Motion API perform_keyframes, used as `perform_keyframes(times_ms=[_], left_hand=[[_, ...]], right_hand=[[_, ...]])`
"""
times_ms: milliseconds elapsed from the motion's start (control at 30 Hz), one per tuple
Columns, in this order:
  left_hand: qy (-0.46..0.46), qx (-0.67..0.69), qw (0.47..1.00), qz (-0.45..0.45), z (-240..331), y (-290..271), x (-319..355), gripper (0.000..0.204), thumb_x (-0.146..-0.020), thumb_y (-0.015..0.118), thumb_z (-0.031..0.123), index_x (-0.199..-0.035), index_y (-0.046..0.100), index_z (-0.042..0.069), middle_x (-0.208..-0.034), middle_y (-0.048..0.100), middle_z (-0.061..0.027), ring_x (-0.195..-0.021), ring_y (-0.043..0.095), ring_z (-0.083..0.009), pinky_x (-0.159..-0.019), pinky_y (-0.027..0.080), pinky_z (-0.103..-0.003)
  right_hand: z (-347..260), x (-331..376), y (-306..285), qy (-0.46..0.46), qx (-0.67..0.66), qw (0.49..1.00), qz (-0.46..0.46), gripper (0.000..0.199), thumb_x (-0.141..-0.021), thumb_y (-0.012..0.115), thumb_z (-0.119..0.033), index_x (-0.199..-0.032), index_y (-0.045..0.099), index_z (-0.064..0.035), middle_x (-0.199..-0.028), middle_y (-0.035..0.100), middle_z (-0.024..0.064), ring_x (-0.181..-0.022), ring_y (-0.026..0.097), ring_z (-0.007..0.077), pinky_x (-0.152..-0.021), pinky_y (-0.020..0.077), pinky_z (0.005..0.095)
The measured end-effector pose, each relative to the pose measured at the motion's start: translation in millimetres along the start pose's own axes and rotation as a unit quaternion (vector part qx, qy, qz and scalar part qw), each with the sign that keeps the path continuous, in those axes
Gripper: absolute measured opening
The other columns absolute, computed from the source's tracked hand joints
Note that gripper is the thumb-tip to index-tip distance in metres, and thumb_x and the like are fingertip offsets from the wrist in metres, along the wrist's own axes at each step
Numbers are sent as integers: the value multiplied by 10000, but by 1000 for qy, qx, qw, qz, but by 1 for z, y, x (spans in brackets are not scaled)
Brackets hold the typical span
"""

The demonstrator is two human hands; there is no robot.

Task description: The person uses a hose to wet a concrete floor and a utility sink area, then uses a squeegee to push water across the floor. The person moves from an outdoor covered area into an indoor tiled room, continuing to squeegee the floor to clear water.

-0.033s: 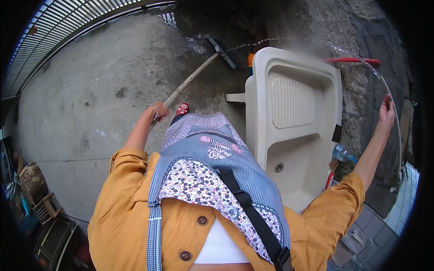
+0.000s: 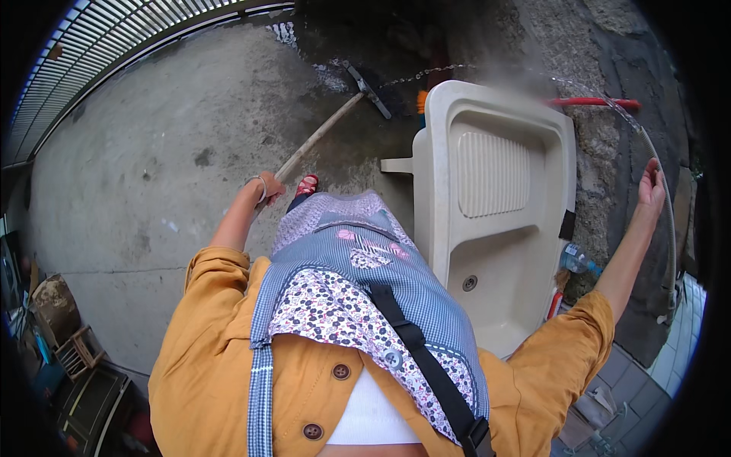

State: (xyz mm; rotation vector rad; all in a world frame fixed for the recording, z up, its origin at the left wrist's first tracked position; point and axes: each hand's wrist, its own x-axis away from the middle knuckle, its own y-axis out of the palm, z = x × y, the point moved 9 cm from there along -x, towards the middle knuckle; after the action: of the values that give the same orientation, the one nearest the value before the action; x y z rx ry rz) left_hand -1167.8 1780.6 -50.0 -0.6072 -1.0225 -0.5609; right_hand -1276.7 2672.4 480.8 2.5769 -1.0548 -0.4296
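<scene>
My left hand [image 2: 268, 189] is wrapped round the wooden handle of a floor squeegee [image 2: 324, 133]. The squeegee's dark blade rests on the wet concrete ahead of me. Off to the right, my right hand [image 2: 651, 186] grips a pale, thin hose [image 2: 668, 228] near its mouth, with some of the fingers hidden. Water [image 2: 571, 80] shoots from the hose and arcs leftward past the far end of a cream laundry sink [image 2: 442, 175], reaching the floor near the blade.
The sink stands at my right, with a ribbed washboard [image 2: 493, 175] in it. Behind it are a plastic bottle [image 2: 579, 259] and a red handle [image 2: 586, 101] by a rough wall. An orange-bristled brush [image 2: 422, 101] shows beyond the sink. A slatted gate [image 2: 114, 61] borders the far left.
The squeegee blade has shifted very slightly to the left, and the water stream's shape varies a little. Both hands keep their places.
</scene>
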Motion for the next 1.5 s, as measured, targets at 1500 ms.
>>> perform_keyframes(times_ms=[1500], left_hand=[[33, 173, 984, -32, 34, -7, 6, 138, -651, 572, 62, -563, 472, 26, -486, 486, -76, -365, 471, -154, -333, 388, -296]], right_hand=[[1, 24, -8, 26, 26, 999, 4, 161, -835, 425, -3, -910, 482, 127, -937, 528, 228, -917, 527, 317, -866, 441, 386]])
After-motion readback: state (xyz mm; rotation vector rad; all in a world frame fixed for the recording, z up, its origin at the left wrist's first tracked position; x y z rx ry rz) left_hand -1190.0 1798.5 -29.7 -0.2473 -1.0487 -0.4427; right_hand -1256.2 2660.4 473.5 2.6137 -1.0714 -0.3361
